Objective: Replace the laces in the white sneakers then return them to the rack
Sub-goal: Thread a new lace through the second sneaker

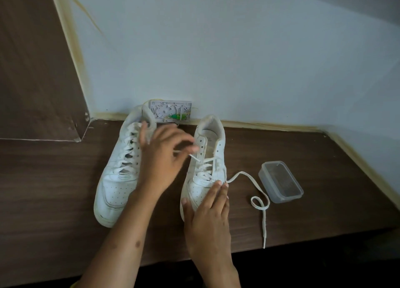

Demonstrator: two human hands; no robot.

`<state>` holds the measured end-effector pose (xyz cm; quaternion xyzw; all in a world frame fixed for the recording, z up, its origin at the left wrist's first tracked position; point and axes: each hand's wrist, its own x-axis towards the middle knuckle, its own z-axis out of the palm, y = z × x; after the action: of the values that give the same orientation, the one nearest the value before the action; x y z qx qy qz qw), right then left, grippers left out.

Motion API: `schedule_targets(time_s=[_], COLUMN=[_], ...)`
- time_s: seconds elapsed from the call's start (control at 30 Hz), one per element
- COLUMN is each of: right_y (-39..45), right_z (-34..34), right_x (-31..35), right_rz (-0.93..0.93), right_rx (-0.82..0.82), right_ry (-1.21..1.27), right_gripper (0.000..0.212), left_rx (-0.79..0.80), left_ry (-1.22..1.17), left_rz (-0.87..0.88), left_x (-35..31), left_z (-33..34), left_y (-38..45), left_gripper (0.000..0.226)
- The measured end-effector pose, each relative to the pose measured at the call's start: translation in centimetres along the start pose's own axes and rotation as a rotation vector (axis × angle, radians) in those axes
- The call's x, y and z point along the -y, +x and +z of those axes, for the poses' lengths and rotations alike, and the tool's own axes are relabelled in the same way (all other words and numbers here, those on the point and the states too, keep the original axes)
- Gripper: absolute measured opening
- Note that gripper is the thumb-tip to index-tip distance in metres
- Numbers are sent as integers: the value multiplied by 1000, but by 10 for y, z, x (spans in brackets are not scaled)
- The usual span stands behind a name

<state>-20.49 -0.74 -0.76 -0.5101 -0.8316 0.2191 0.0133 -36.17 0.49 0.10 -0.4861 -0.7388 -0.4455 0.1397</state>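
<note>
Right sneaker [205,171]: half-laced, upper eyelets bare; it stands on the table [324,158], heel toward the wall. My left hand [164,158] pinches the lace [257,192] end at its eyelets; my right hand [207,203] lies flat on its toe. Risk: the loose end right of this sneaker, looped, may knot or be drawn out. Plastic container [281,181] just beyond; laced left sneaker [121,166] left. Front edge near its toe; open room right.

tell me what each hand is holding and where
The left hand pinches the lace near its tip, beside the right sneaker's eyelets. The right hand holds nothing; its straight fingers press that sneaker's toe.
</note>
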Motion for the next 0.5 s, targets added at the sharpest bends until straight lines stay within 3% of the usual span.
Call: schedule_targets(time_s=[0.07, 0.13, 0.17, 0.33, 0.5], right_y=[0, 0, 0, 0, 0], right_z=[0, 0, 0, -2, -8], right_x=[0, 1, 1, 1, -1], right_rz=[2, 5, 8, 4, -2], right_rx=[1, -6, -8, -12, -49], right_ry=[3, 5, 6, 0, 68], right_gripper=[86, 85, 85, 84, 78], left_rx=[120, 144, 128, -102, -20], left_ry=[6, -7, -4, 85, 96], left_rz=[80, 84, 83, -42, -35], left_x=[-3, -1, 0, 10, 9], left_z=[8, 12, 12, 0, 7], left_y=[-4, -7, -7, -3, -6], left_gripper=[25, 14, 6, 15, 7])
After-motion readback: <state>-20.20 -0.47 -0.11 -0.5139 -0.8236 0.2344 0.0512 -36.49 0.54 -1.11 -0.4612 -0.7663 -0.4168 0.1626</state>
